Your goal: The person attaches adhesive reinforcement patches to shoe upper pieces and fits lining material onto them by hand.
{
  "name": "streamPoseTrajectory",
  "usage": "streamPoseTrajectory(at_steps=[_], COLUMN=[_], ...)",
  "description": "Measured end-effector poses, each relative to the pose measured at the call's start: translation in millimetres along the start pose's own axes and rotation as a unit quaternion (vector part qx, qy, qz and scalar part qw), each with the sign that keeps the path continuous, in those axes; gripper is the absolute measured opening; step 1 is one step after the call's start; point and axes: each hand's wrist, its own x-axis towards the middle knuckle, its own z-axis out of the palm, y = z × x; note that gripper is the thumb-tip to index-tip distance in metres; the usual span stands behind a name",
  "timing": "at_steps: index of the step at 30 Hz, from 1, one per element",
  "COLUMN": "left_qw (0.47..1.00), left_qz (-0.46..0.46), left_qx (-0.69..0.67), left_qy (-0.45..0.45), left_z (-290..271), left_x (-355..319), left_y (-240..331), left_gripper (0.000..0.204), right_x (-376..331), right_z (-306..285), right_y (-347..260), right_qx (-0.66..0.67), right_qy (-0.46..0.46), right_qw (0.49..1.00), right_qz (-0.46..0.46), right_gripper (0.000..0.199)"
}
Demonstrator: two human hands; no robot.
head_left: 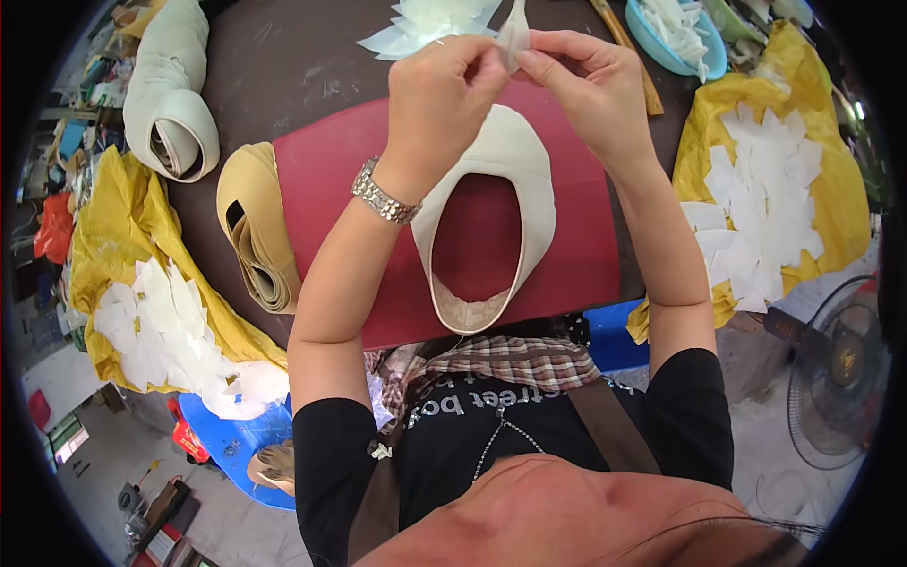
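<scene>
Wide head view; close, downward

You have a small, thin, off-white piece (514, 34) pinched between the fingertips of your left hand (439, 99) and right hand (600, 94). It is held up off the desk (283, 66), broader where your fingers grip it and narrowing toward the view's top edge; its finer folds are too small to tell.
</scene>
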Motion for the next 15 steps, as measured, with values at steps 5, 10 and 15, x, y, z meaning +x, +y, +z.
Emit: streamPoseTrajectory(at_steps=[5,10,15], left_qw=[0.987,0.969,0.872], left_qz=[-0.099,-0.195,-0.138], left_qx=[0.101,0.150,0.461], left_qy=[0.074,-0.006,-0.090], left_z=[-0.6,-19.2,-32.4], left_x=[21.1,24.8,6.9], left_y=[-52.7,-152.5,-134.2], left_gripper=[0.018,0.025,0.035], right_x=[-5.5,-34.7,-48.1], right_z=[-53.7,-107.3,-105.2], right_y=[28.1,33.1,36.5], right_qx=[-0.013,0.111,0.118], right_qy=[0.091,0.124,0.097], right_qw=[0.994,0.970,0.982], right_qz=[0.057,0.175,0.107], right_gripper=[0.016,0.026,0.034])
